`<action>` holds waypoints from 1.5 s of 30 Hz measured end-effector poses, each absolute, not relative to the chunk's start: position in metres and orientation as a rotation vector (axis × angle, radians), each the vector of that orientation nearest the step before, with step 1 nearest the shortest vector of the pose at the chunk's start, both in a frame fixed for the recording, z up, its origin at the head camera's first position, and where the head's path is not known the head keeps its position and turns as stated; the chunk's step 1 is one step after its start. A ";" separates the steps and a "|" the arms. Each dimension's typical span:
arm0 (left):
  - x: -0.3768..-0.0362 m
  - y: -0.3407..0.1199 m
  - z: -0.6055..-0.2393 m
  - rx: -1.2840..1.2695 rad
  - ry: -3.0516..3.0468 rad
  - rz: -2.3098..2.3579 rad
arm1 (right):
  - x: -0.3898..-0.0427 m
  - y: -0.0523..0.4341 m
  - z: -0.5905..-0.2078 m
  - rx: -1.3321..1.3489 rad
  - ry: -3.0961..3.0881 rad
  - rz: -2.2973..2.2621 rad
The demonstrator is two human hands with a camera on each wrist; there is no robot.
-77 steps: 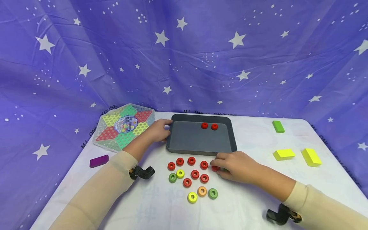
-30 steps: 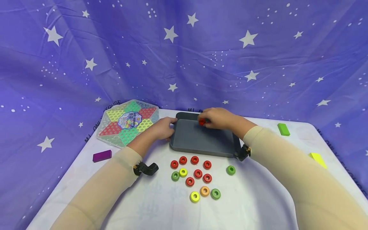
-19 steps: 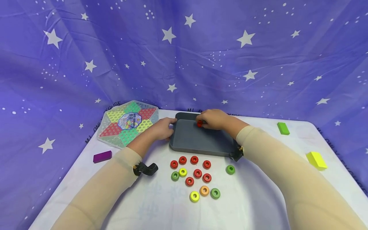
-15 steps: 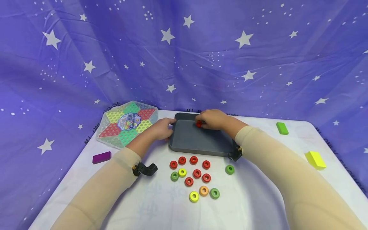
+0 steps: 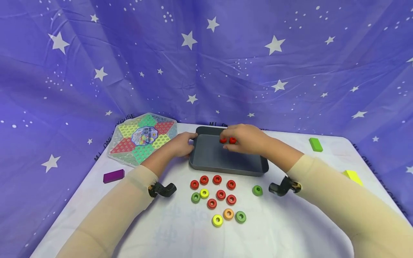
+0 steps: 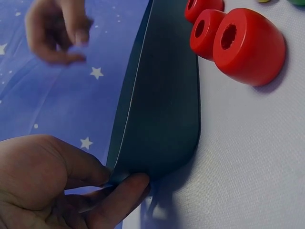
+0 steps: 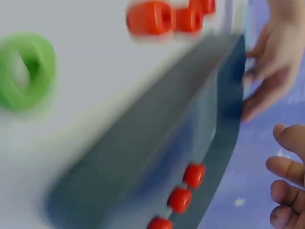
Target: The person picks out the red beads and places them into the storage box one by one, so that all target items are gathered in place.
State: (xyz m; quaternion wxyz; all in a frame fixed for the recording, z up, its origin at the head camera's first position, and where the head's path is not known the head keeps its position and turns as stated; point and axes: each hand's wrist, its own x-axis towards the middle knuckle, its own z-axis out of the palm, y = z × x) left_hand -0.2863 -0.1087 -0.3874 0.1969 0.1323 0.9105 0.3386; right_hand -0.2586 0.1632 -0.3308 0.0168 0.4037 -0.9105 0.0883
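Right hand [image 5: 246, 138] hovers over dark grey rectangular tray [image 5: 213, 159] at frame centre, fingers loosely curled, holding nothing | left hand [image 5: 180, 144] grips tray's left corner | red plastic rings [image 5: 227, 140] rest inside, far edge.

Matt tray, smooth painted rings, cloth all round

The grey tray [image 5: 209, 157] looks like matt plastic with a smooth thin rim. The red rings [image 6: 248, 45] have a smooth, satin painted finish, like wood or plastic. The table cover [image 5: 284, 222] is white with a fine woven grain. The starry backdrop [image 5: 206, 64] is thin, creased cloth. The board game [image 5: 143, 138] sits under glossy clear plastic.
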 end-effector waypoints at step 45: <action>-0.285 -0.109 -0.389 0.404 2.553 0.930 | -0.221 0.190 -0.328 1.458 -2.884 0.312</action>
